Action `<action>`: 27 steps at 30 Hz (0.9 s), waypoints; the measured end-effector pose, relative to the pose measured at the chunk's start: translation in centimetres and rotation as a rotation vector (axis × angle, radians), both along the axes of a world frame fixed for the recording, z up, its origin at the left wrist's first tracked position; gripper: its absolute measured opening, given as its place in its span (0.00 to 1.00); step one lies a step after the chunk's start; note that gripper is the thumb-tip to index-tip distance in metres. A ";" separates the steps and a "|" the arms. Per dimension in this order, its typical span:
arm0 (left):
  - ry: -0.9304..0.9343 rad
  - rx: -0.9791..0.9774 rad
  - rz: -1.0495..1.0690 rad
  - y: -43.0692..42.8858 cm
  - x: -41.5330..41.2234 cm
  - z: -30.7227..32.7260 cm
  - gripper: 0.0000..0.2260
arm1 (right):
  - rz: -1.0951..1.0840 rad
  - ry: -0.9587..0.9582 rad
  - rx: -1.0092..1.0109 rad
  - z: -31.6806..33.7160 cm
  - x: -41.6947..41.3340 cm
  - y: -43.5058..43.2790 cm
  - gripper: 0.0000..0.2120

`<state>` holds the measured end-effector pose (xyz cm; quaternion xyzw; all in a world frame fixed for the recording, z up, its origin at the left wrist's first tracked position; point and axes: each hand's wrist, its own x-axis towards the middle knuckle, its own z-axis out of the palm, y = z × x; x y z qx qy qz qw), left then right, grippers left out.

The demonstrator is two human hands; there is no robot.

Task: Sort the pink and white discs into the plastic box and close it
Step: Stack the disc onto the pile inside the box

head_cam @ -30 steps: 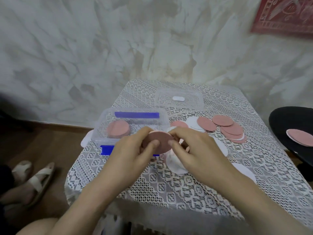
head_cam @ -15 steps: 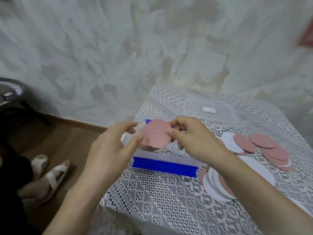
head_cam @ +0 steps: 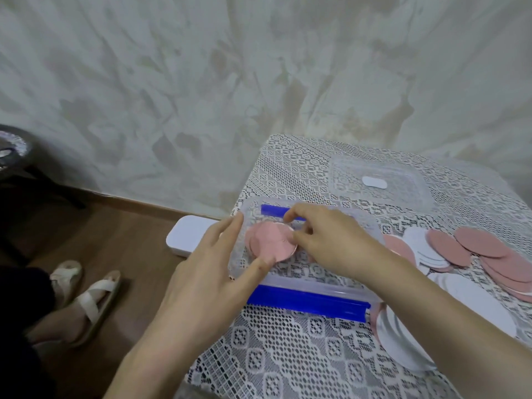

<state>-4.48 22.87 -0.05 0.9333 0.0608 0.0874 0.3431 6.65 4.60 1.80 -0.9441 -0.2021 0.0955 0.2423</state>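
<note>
Right hand [head_cam: 331,243] is down inside the clear plastic box [head_cam: 316,283], which sits at the left edge of the tabletop [head_cam: 288,355] with its blue latch [head_cam: 308,300] facing the near side. The grip on that hand is a thumb-and-finger pinch on the right edge of a pink disc [head_cam: 273,240], and the disc lies flat over a few other pink ones in the left end of the box. Left hand [head_cam: 207,272] has a loose grip holding nothing, fingers straight along the box's left wall, thumb at the near left corner right by the disc. The lid [head_cam: 339,168] lies flat toward the far edge, apart from the box. Loose pink discs [head_cam: 483,243] and white discs [head_cam: 414,249] are overlapped along the right side, plus more white ones [head_cam: 403,341] by the near right edge. On the floor there's a white flat case [head_cam: 187,234] beside the tabletop and a pair of sandalled feet [head_cam: 95,295].
</note>
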 end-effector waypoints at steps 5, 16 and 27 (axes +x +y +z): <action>-0.011 0.001 -0.009 0.1 0.0 -0.2 0.35 | 0.088 -0.009 -0.191 1.0 -0.8 0.0 0.17; -0.026 -0.022 0.005 0.2 -0.1 -0.4 0.37 | 0.132 -0.067 -0.202 0.0 -0.4 1.3 0.18; 0.005 0.111 0.010 0.0 0.0 0.8 0.33 | 0.169 -0.061 -0.178 -0.5 -0.1 0.9 0.17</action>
